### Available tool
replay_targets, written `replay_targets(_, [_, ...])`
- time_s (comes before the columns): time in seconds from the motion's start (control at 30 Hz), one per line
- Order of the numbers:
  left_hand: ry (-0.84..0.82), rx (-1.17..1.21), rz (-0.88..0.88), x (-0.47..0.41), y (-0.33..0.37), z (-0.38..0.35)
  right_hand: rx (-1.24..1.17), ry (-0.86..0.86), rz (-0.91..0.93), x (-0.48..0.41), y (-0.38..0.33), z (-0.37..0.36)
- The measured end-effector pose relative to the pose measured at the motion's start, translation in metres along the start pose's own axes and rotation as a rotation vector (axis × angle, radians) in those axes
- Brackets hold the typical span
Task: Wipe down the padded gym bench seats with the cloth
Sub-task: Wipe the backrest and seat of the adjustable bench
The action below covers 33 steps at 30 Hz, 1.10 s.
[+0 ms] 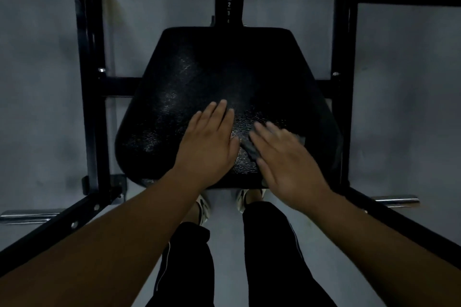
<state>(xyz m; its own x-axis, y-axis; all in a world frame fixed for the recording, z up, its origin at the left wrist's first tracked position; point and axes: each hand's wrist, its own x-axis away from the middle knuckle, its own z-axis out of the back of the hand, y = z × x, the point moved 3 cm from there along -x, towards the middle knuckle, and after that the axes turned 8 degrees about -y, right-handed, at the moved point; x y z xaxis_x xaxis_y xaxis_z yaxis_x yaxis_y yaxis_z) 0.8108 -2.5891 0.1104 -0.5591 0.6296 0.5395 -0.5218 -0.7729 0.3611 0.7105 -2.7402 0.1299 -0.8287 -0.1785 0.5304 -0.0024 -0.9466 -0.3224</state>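
Dark grey cloth (249, 151), crumpled and mostly hidden, lying on the padded seat surface (199, 70) at about 5 o'clock from its middle. Pinned there under the right hand (287, 164), fingers straight and spread, palm down, pressing rather than gripping; outline of that hand blurred. Only two scraps of fabric showing: one at the thumb side, one past the fingertips at 1 o'clock.

Judged soft, light and limp: apt to bunch and slide out from under a flat palm on a push stroke. Better taken by gathering a fold into the fingers, or by keeping the whole palm over it with steady downward weight. No fragility to fear.

Left hand (207, 142) at 9 o'clock of the cloth, just beside it, laid flat on the bare pad, fingers straight and together, holding nothing; probably bracing.

Pad itself black, pebble-grained, faintly shiny around the hands, possibly damp or merely catching light; cannot tell which. Judged firm yet yielding, with grain likely to drag on fabric. Far half toward 12 o'clock and the 9 o'clock flank worth covering next.

Beyond: numbered adjustment post (229, 2) at 12 o'clock, black steel frame (92, 82) at 9 and 3 o'clock, chrome pegs (25, 215) low at 8 and 4 o'clock, grey floor (399, 82) beneath, shoes (203, 207) at 6 o'clock.
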Motion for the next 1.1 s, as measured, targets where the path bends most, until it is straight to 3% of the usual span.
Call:
replay_targets(0.07, [0.007, -0.01, -0.015, -0.005, 0.009, 0.0, 0.06, -0.007, 0.0, 0.009, 0.042, 0.006])
replay_targets(0.17, [0.018, 0.001, -0.022, -0.014, 0.023, 0.0, -0.089, 0.055, -0.329, -0.03, 0.1, 0.024])
replay_targets(0.23, [0.007, 0.008, -0.013, -0.019, 0.031, -0.001, -0.141, 0.089, -0.44, -0.044, 0.088, 0.024])
replay_targets(0.33, [-0.018, 0.0, -0.023, -0.024, 0.041, -0.003, -0.106, 0.032, -0.158, -0.002, 0.045, 0.009])
replay_targets(0.4, [-0.02, -0.013, -0.021, -0.027, 0.045, 0.0, -0.104, -0.031, -0.043, 0.024, 0.058, 0.009])
replay_targets(0.53, [-0.01, -0.017, -0.013, -0.038, 0.053, 0.004, -0.217, 0.06, -0.358, -0.034, 0.122, 0.029])
replay_targets(0.6, [-0.003, -0.034, -0.015, -0.047, 0.054, 0.004, -0.195, 0.071, -0.463, -0.066, 0.113, 0.031])
replay_targets(0.7, [-0.007, -0.022, -0.004, -0.066, 0.052, 0.004, -0.137, 0.04, -0.224, -0.052, 0.084, 0.029])
replay_targets(0.77, [-0.007, -0.005, 0.013, -0.079, 0.05, 0.006, -0.131, -0.015, -0.107, -0.035, 0.1, 0.029])
replay_targets(0.87, [-0.007, -0.005, 0.016, -0.094, 0.051, 0.006, -0.16, 0.047, -0.326, -0.074, 0.153, 0.033])
replay_targets(0.97, [0.009, -0.022, 0.047, -0.102, 0.047, 0.007, -0.226, 0.101, -0.502, -0.119, 0.151, 0.032])
replay_targets(1.1, [-0.029, -0.023, 0.07, -0.102, 0.04, 0.008, -0.171, 0.0, -0.179, -0.083, 0.143, 0.037])
